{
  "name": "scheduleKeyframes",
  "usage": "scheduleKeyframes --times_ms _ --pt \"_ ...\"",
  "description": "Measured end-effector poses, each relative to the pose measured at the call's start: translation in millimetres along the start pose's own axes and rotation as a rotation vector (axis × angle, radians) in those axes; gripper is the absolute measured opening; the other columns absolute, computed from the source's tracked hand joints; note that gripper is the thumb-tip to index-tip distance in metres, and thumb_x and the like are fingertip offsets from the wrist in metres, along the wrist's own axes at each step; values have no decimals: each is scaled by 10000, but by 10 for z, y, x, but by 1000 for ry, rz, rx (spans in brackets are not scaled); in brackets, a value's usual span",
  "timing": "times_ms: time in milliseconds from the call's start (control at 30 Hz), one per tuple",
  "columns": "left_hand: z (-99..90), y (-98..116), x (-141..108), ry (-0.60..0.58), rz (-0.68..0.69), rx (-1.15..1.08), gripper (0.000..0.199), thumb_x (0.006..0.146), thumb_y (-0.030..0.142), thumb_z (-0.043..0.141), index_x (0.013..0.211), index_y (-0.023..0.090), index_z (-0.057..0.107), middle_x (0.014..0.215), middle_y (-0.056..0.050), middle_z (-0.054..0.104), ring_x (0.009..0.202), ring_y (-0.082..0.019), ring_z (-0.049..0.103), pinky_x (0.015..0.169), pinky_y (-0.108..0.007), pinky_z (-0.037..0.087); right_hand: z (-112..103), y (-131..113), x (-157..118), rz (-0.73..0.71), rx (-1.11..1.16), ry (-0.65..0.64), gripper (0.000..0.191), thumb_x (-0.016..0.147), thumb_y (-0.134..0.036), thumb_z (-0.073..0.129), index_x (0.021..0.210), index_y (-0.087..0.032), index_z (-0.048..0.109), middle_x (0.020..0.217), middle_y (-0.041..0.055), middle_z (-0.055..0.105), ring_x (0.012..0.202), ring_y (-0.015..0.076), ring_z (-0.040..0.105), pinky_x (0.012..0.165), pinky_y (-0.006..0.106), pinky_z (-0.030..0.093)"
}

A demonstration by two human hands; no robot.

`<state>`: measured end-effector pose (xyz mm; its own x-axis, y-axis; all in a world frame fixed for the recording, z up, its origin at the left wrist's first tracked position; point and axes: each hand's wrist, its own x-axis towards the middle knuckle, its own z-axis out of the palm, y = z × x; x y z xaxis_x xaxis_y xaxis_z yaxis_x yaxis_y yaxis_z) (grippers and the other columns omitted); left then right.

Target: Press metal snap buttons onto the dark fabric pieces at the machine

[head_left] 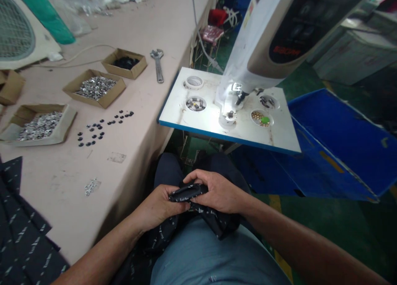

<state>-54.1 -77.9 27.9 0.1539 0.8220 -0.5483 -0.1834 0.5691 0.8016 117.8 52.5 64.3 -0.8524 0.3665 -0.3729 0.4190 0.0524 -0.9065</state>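
Note:
Black fabric (214, 219) printed with small white lettering lies across my lap, and a folded edge of it is raised between my hands. My left hand (161, 206) grips the fold at its left end, thumb on top. At the right end, my right hand (215, 190) pinches the same fold, with its index finger lifted over the top. Just ahead of my knees stands a white and grey press machine (232, 94) with a white tabletop (198, 125) edged in blue. Round wells in that top hold small metal parts (260, 118).
On the left table (124, 173) sit cardboard boxes of silver fasteners (96, 88) and black caps (125, 63), loose black caps (94, 136) and an adjustable wrench (158, 65). More printed fabric (27, 235) lies nearer me. A blue bin (341, 140) stands right, a fan (18, 28) far left.

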Motion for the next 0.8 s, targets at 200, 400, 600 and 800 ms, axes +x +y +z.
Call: scheduleKeyframes --times_ms 200,400,600,800 --pt "94 -1 53 62 111 -218 291 627 333 821 696 103 658 649 30 518 632 -91 401 631 -228 295 -105 -104 54 76 -52 -25 348 769 -198 709 1111 -182 645 918 16 726 841 185 664 719 252 478" --pt "115 1 71 45 133 -346 251 567 277 829 719 114 714 630 48 544 593 -76 414 617 -224 305 -329 -92 255 137 39 -266 351 770 -286 751 1090 -173 657 956 25 732 859 187 663 741 259 476" --pt "136 -8 74 80 19 -349 269 500 286 856 665 143 698 593 61 559 528 -75 423 561 -227 306 -564 105 672 167 -264 -368 498 662 -204 770 1147 -175 659 955 23 729 871 201 674 752 271 496" --pt "185 -12 110 73 65 -508 315 450 232 848 742 153 762 768 23 708 642 -113 561 740 -271 461 -341 -420 1009 -330 -955 12 231 835 -155 605 1023 -196 732 1027 94 746 998 250 675 942 397 475"
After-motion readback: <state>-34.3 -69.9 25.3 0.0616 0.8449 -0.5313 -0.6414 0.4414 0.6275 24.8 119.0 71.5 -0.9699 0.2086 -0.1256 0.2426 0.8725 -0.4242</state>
